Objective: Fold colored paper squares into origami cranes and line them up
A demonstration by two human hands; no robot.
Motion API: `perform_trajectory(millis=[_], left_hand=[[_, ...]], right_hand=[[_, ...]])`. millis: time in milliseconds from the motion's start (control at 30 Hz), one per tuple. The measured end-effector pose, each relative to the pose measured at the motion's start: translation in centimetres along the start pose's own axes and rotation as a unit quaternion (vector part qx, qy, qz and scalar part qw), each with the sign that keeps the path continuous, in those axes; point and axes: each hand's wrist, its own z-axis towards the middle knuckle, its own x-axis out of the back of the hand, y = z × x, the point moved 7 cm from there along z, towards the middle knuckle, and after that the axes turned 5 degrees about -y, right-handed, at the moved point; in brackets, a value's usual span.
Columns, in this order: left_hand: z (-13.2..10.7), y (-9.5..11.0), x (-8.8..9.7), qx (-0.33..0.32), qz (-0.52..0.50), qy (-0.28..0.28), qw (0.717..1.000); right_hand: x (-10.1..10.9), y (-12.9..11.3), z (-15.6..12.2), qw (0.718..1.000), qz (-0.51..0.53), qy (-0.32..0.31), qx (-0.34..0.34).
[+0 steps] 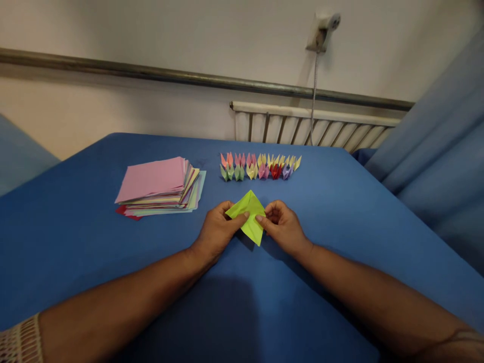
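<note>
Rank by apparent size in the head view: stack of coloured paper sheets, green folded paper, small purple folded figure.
1. stack of coloured paper sheets
2. green folded paper, nearer the camera
3. small purple folded figure

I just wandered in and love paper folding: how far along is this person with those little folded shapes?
Done: two rows of small folded paper figures stand at the far side of the blue table. In hand: the left hand and right hand both pinch a lime-green sheet, folded to a diamond. Still to do: a thick stack of flat coloured sheets, pink on top, so much seems to remain.
</note>
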Motion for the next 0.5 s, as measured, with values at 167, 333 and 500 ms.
perform_trajectory(millis=[167, 333, 500], left_hand=[[-0.1, 0.2, -0.2, -0.029, 0.083, -0.018, 0.996], [-0.1, -0.1, -1.3, -0.035, 0.094, -0.084, 0.991], [-0.7, 0.1, -1.8, -0.048, 0.134, -0.111, 0.984]], right_hand=[[0.1, -0.2, 0.0, 1.000, -0.014, 0.018, 0.013], [0.0, -1.6, -0.6, 0.991, -0.104, 0.009, 0.083], [0.3, -2.8, -1.2, 0.978, -0.177, 0.027, 0.111]])
